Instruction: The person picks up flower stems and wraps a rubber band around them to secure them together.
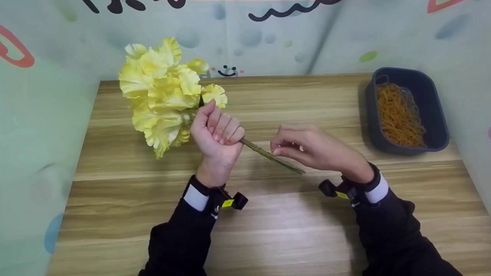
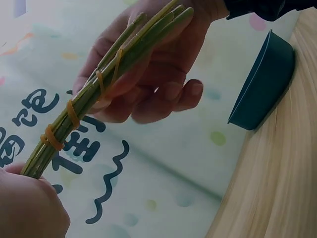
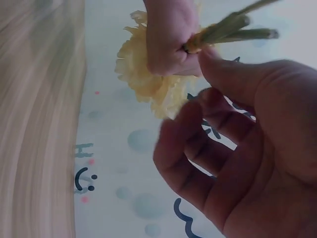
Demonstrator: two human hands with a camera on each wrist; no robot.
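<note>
A bunch of yellow artificial flowers (image 1: 165, 88) lies to the left in the head view, its green stems (image 1: 264, 153) slanting down to the right. My left hand (image 1: 218, 132) grips the stems just below the blooms. Orange rubber bands (image 2: 73, 115) circle the stems in the left wrist view. One rubber band (image 2: 118, 67) stretches in a V toward the fingertips of my right hand (image 1: 312, 147), which appear to pinch it beside the stems. The right hand's other fingers (image 3: 181, 163) are loosely bent. Exact fingertip contact is partly hidden behind the stems.
A dark blue plastic box (image 1: 437, 111) stands at the right of the wooden table (image 1: 291, 230), holding a heap of orange rubber bands (image 1: 399, 119). Printed cloth walls (image 1: 238, 42) enclose the back and sides.
</note>
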